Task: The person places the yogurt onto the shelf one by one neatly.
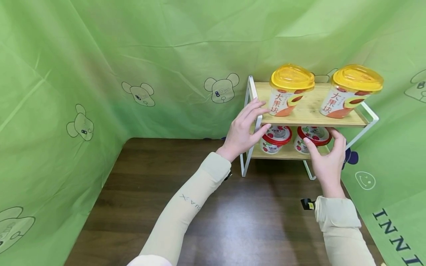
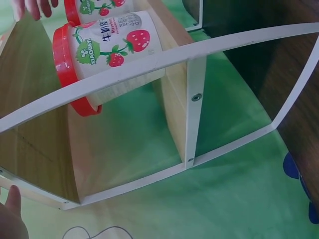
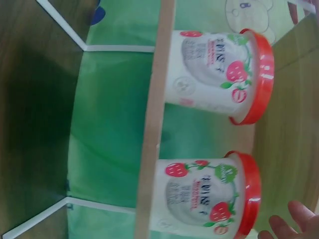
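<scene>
A strawberry tub with a red lid point(image 1: 301, 142) stands at the right of the lower shelf. My right hand point(image 1: 329, 162) is spread around its front right side, and the right wrist view shows fingertips point(image 3: 285, 228) apart from the lid of the lower tub point(image 3: 199, 196). A second strawberry tub point(image 1: 271, 147) stands to its left, larger in the left wrist view point(image 2: 119, 45). My left hand point(image 1: 241, 131) is at the rack's left end, fingers extended beside the white frame point(image 1: 252, 88) and holding nothing. Whether it touches the frame cannot be told.
Two cups with yellow lids, one left point(image 1: 277, 101) and one right point(image 1: 336, 101), stand on the upper wooden shelf point(image 1: 307, 107). The rack stands on a dark wooden tabletop point(image 1: 159, 192). Green printed cloth point(image 1: 173, 66) hangs behind and at both sides.
</scene>
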